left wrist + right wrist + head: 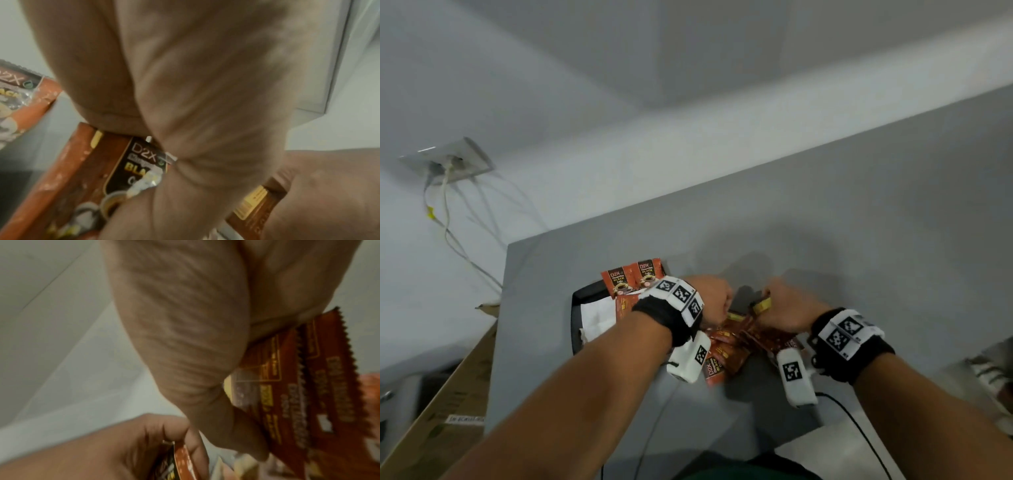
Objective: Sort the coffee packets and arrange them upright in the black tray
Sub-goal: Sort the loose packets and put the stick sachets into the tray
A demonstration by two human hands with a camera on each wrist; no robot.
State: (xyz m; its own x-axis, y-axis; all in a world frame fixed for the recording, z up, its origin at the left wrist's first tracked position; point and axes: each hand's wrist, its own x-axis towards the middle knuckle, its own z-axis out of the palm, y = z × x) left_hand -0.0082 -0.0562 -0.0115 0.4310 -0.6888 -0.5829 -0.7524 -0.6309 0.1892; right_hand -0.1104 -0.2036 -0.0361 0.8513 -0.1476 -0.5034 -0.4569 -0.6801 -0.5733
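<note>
On the grey table (859,222), a black tray (576,308) lies at the left. Two orange D2X coffee packets (633,278) stand upright at its far side. My left hand (722,303) pinches an orange D2X packet (131,170), seen close in the left wrist view. Just right of it, my right hand (774,298) grips dark brown packets (308,386) whose yellow-tipped end (762,305) pokes out. Both hands hover over a loose pile of packets (732,346). In the right wrist view my left hand (144,443) holds its orange packet (183,459) edge-on.
White paper (599,317) lies inside the tray. A cardboard box (448,411) stands off the table's left edge. A wall socket with cables (448,161) is on the far left wall. A black cable (859,431) crosses the near table beside a white sheet (825,452).
</note>
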